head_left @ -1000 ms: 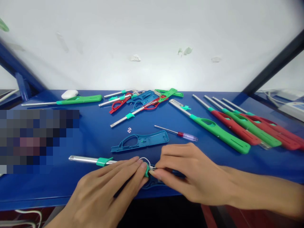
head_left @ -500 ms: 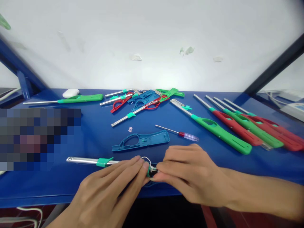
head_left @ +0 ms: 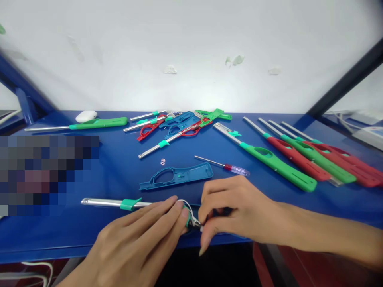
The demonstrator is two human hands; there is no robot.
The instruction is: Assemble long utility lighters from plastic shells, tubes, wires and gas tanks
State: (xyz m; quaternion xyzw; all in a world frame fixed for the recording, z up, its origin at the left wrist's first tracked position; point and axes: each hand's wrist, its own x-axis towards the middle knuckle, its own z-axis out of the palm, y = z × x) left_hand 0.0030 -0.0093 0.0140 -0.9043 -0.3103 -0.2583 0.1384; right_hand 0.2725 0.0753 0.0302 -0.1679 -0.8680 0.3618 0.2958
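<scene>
My left hand (head_left: 143, 235) is closed over the inner end of a metal lighter tube (head_left: 103, 202) with a teal collar (head_left: 131, 204), near the table's front edge. A white wire (head_left: 191, 211) loops out past its fingertips. My right hand (head_left: 233, 211) has its thumb and index finger curled at the small dark part by the wire; what lies between them is too small to name. Part of a blue shell shows beneath both hands. Just behind them lies an open blue handle half (head_left: 179, 176), with tiny pale pieces (head_left: 162, 162) beside it.
A screwdriver (head_left: 236, 170) lies behind my right hand. At the right are red and green lighters (head_left: 281, 169). Loose tubes and handle shells (head_left: 179, 127) are heaped at the back. A green lighter (head_left: 101, 123) and white case (head_left: 86, 116) sit back left; a blurred-out area covers the left.
My right thumb has dropped and parted from the curled fingers, uncovering more of the wire and dark part. My left hand keeps its place over the tube. The view has shifted slightly.
</scene>
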